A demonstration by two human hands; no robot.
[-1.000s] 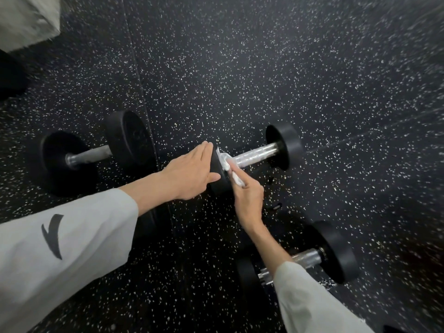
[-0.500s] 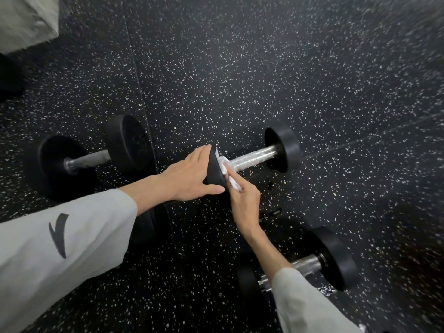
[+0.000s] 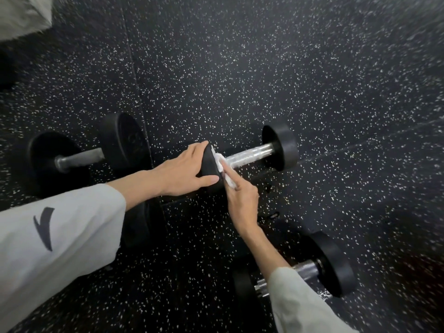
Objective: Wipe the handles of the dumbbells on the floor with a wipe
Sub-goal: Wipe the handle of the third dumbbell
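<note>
Three black dumbbells with metal handles lie on the speckled floor. The middle dumbbell point(image 3: 249, 156) has a shiny handle. My left hand point(image 3: 185, 170) grips its near black end, thumb under and fingers over. My right hand point(image 3: 241, 200) pinches a white wipe point(image 3: 222, 168) and presses it on the handle right beside that end. A larger dumbbell point(image 3: 79, 157) lies to the left. A third dumbbell point(image 3: 329, 265) lies at the lower right, its handle partly hidden by my right sleeve.
The black rubber floor point(image 3: 264, 68) with white flecks stretches away beyond the dumbbells. A pale grey object point(image 3: 21, 15) sits at the top left corner. A dark plate point(image 3: 141, 224) shows under my left forearm.
My left hand has gone from resting flat on the dumbbell's end to gripping it. My right hand with the wipe stays at the handle's left end.
</note>
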